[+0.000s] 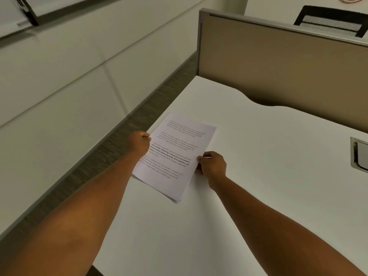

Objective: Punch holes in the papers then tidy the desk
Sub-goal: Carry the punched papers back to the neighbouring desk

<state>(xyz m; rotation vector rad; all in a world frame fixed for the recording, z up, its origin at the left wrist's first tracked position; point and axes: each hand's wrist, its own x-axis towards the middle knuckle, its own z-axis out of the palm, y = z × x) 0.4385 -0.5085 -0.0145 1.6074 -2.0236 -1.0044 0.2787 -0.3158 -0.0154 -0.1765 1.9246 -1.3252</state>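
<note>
Two bare arms reach out over a white counter (258, 176). Both hands hold the papers (175, 154), a thin stack of white sheets with lines of black print on the top page.

The left hand (139, 144) grips the left long edge of the papers. Its fingers are curled tight around that edge, with the thumb on top. The right hand (213, 166) grips the right long edge, lower down. Its thumb sits on top of the page and its other fingers are tucked under the sheets.

The papers are near the left edge of the counter, and are turned a bit, so the top of the page points up and to the right. The near corner shows a thin dark shadow under it. You cannot tell if the stack is lying flat or lifted a little. A second sheet edge peeks out under the top page at the lower left.

At the back edge of the counter stands a tan divider wall (278, 62) with a grey rim. The back edge of the counter has a curved dip cut into it. At the right edge of the counter there is a grey metal cable hatch (359, 154) set into the top. Behind the divider wall you can see the back of a black chair (328, 20). To the left of the counter runs a strip of grey carpet (119, 140) beside a white wall.
</note>
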